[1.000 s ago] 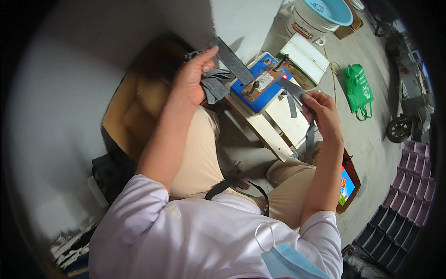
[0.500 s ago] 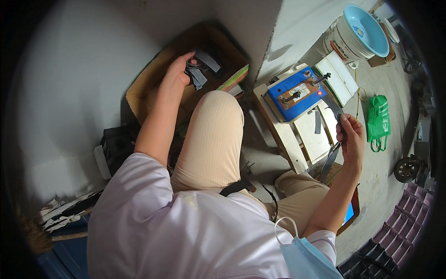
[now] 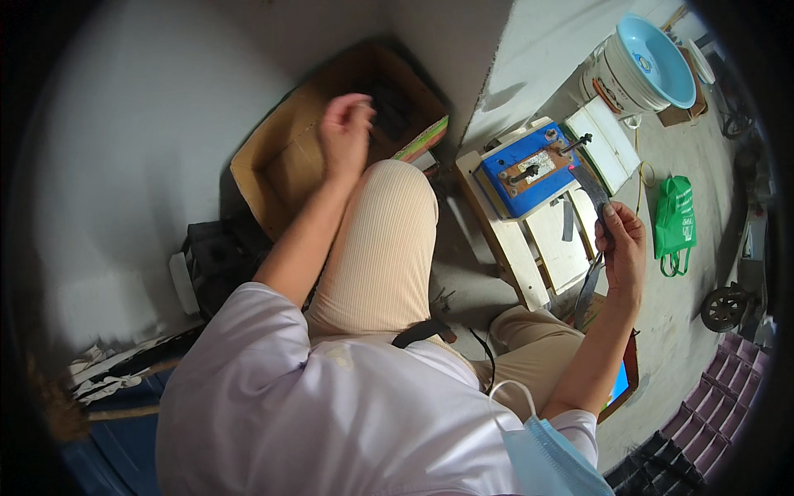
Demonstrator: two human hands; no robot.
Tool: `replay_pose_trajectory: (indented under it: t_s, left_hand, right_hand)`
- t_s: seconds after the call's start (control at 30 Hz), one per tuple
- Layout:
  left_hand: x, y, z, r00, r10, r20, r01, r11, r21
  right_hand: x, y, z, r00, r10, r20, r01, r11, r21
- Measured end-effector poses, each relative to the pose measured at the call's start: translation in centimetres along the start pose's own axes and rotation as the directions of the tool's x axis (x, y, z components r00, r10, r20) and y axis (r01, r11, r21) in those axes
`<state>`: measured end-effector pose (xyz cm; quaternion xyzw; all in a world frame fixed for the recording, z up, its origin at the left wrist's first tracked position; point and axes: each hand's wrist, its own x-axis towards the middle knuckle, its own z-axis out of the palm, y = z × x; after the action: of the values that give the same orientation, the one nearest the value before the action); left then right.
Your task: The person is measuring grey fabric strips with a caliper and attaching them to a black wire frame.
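My right hand [image 3: 624,252] pinches a dark grey fabric strip [image 3: 591,192] between thumb and fingers. One end of that strip reaches the blue machine [image 3: 517,183], by a small red light; the other hangs below my hand. Over the open cardboard box [image 3: 285,169] is my left hand [image 3: 346,136], blurred by motion, its fingers loosely apart and no strip showing in them. Dark strips [image 3: 390,112] lie in shadow at the far side of the box. A short dark piece [image 3: 567,221] hangs at the machine's front edge.
The machine stands on a low wooden stand [image 3: 504,248] beside a wall corner. Behind it are a white bucket [image 3: 610,78] and a light blue basin [image 3: 657,62]. A green bag [image 3: 675,217] lies on the floor to the right. My knee [image 3: 401,182] is close to the box.
My left hand has let go of the bundle of dark strips in the box and moved slightly right and nearer. My right hand still holds its strip, almost unmoved.
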<state>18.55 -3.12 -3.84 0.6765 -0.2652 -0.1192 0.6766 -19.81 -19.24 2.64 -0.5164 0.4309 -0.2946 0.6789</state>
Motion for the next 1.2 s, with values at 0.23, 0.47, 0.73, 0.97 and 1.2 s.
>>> replay_pose_trajectory:
  t_s: [0.23,0.47,0.73,0.97,1.2]
  left_hand:
    - [-11.1,11.7,9.2,0.290,-0.291,0.912,0.706,0.708,0.001]
    - [-12.7,11.9,14.7,0.286,-0.473,0.833,0.958,0.175,-0.229]
    - [-11.4,12.6,15.4,0.443,-0.495,0.748,0.896,0.263,-0.357]
    - [-8.3,11.8,15.6,0.664,-0.423,0.617,0.711,0.613,-0.345]
    - [-2.2,7.0,17.2,0.637,-0.660,0.397,0.766,0.598,-0.236]
  right_hand:
    - [-0.9,0.0,0.9,0.994,-0.080,0.072,0.080,0.997,0.004]
    - [-1.3,-0.6,1.6,0.973,-0.089,0.212,0.089,0.996,0.006]
    - [-1.7,-1.3,1.8,0.964,-0.095,0.248,0.089,0.995,0.036]
    - [-1.5,-1.6,1.9,0.970,-0.042,0.238,0.056,0.997,-0.052]
    - [-0.9,-2.2,0.3,0.994,-0.004,0.109,0.015,0.995,-0.096]
